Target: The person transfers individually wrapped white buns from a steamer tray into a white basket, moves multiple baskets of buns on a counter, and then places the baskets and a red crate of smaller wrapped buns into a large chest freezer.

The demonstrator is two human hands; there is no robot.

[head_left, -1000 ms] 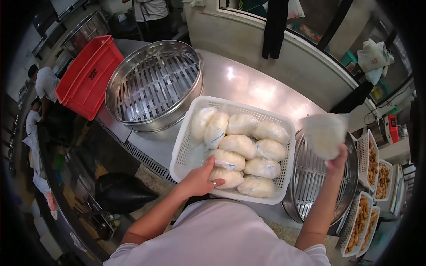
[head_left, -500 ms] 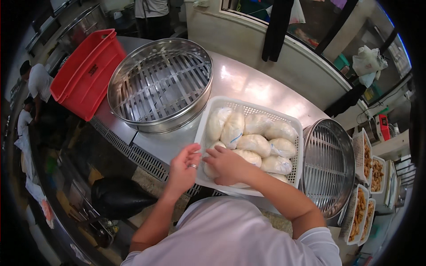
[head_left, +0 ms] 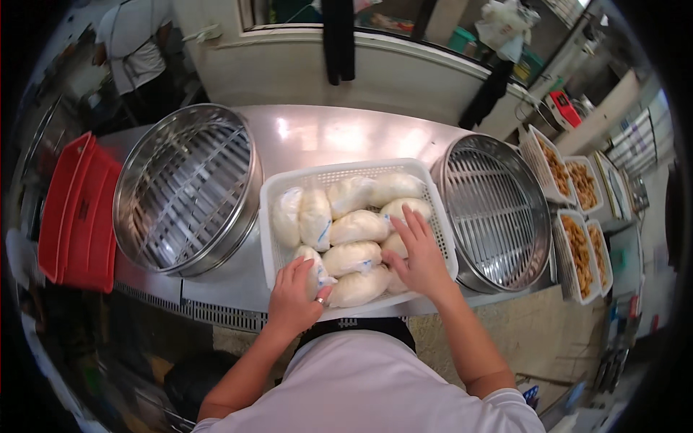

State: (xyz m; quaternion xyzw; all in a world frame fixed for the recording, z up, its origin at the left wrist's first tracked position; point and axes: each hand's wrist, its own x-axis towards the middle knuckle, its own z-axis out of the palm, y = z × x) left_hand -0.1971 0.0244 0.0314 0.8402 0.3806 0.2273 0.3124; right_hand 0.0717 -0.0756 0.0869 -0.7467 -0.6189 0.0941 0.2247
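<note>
A white perforated plastic basket sits in front of me, filled with several plump, off-white, dough-like rolls wrapped in clear plastic. At its near left corner my left hand, a ring on one finger, closes round a wrapped roll, fingers on its left side and thumb at its near end. On the basket's right side my right hand lies with fingers spread over the wrapped rolls there, partly hiding them. I see no roll lifted out of the basket.
Round slatted metal steamer trays stand left and right of the basket on the steel table. Red crates are at far left. White baskets of brown fried-looking food stand at right. Another person is at back left.
My view has swung, so the basket sits more central. My right hand has moved from the basket's left to its right side, fingers spreading. My left hand has come onto the near left roll.
</note>
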